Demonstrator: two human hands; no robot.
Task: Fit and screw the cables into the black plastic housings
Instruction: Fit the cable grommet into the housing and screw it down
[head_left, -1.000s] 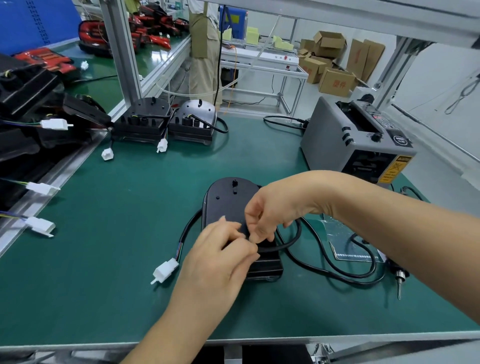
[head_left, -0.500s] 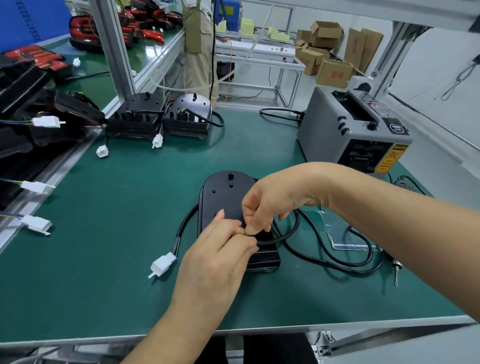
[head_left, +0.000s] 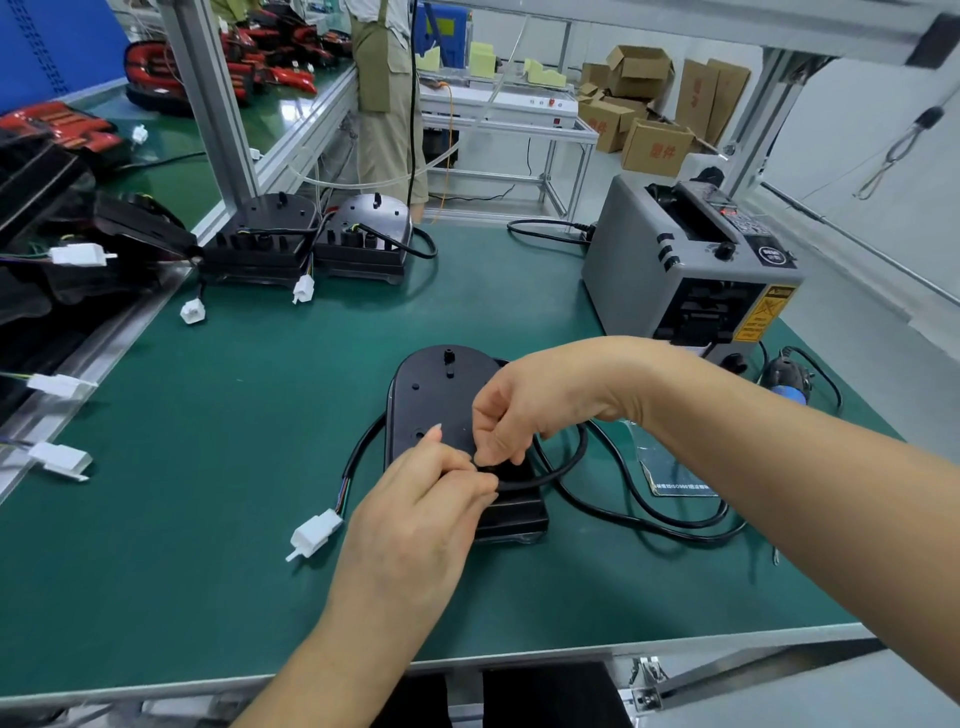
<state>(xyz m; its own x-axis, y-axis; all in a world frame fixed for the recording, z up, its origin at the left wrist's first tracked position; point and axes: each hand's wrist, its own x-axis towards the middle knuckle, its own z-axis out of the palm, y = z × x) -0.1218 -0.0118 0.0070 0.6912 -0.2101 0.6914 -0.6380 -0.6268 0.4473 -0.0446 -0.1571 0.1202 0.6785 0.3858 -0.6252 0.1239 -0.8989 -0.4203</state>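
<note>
Black plastic housing (head_left: 441, 400) flat on the green mat (head_left: 234, 467), near the front middle of the bench, rounded end pointing away. Left hand (head_left: 415, 514) over the near end of the housing, fingers curled and pressed together around the black cable (head_left: 558, 470) where it meets the plastic; fingertips (head_left: 457, 462) touching those of the other hand. Right hand (head_left: 524, 410) reaching in from the right, thumb and forefinger pinching the same cable just above the housing. Exact point of the cable's entry hidden under both hands. From the pinch, cable looping out to the right and curling back across the mat. Second lead coming off the left side of the housing, ending in a white plug (head_left: 314, 535) lying on the mat just left of the left hand. Two more housings (head_left: 311, 239) with cables and white plugs well apart at the far left of the mat. Grey tape dispenser (head_left: 685, 270) at the far right. Electric screwdriver (head_left: 787, 379) lying on the mat right of the right forearm.
</note>
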